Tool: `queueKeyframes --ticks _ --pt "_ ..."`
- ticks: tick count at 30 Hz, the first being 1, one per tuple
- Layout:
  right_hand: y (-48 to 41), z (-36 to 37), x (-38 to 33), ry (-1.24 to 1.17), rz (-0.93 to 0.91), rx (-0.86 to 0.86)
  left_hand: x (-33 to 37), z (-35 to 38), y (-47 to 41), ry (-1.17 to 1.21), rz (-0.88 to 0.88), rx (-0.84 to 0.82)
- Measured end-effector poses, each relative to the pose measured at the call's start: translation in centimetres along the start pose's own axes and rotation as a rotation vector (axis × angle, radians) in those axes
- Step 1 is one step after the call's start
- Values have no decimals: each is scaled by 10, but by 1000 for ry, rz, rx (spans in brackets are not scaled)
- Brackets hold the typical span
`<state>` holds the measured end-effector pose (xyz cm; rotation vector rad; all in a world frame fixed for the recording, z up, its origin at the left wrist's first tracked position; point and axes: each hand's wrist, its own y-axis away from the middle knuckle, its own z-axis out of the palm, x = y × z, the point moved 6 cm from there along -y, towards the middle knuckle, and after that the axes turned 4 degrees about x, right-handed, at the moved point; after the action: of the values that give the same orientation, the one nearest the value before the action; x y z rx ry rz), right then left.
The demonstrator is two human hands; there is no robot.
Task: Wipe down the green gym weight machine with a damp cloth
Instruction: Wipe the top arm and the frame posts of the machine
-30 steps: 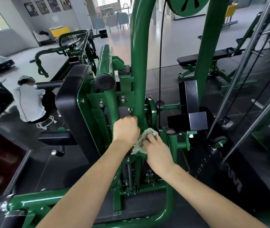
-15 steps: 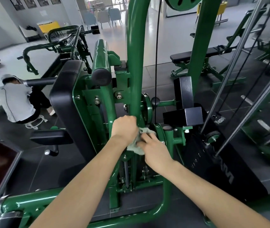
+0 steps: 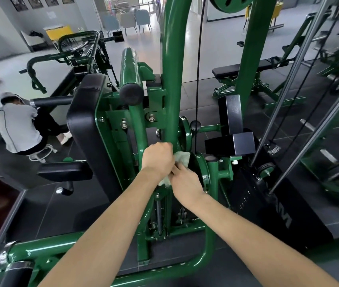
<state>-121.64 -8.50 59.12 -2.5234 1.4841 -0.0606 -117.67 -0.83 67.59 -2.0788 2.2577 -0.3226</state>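
The green weight machine (image 3: 172, 59) fills the middle of the head view, with a tall curved upright tube, black pads and a round green hub. A pale green cloth (image 3: 183, 158) is bunched against the lower end of that upright. My left hand (image 3: 157, 158) is curled in a fist round the cloth and the tube. My right hand (image 3: 186, 183) sits just below and to the right, its fingers pinching the cloth's lower part. Most of the cloth is hidden between the two hands.
A black back pad (image 3: 83, 121) stands left of the upright, a black box-shaped block (image 3: 234, 141) to the right. A cable (image 3: 198, 79) runs down beside the tube. A person in a grey shirt (image 3: 17, 129) crouches at far left. A bench (image 3: 245, 69) stands behind.
Both hands stay together on the cloth at the base of the upright. They have shifted slightly along the tube, and the cloth is more covered by them.
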Motion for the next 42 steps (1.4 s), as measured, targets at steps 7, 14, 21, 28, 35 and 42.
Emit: queueKeyframes --ticks 7,14,21,28,35,42 --pt "54 5 7 -38 -252 39 -1 2 0 44 -2 8" --pt "11 -8 5 -132 -110 -1 -1 2 -1 61 -10 17" --pt "55 22 -14 -6 -323 1 -2 3 0 61 3 9" --pt "59 3 27 -246 -82 137 -2 1 1 82 -25 -4" --pt "21 -1 9 -287 262 22 2 -1 0 89 -27 -1" --pt "68 15 0 -175 158 -3 2 -20 1 477 -29 174"
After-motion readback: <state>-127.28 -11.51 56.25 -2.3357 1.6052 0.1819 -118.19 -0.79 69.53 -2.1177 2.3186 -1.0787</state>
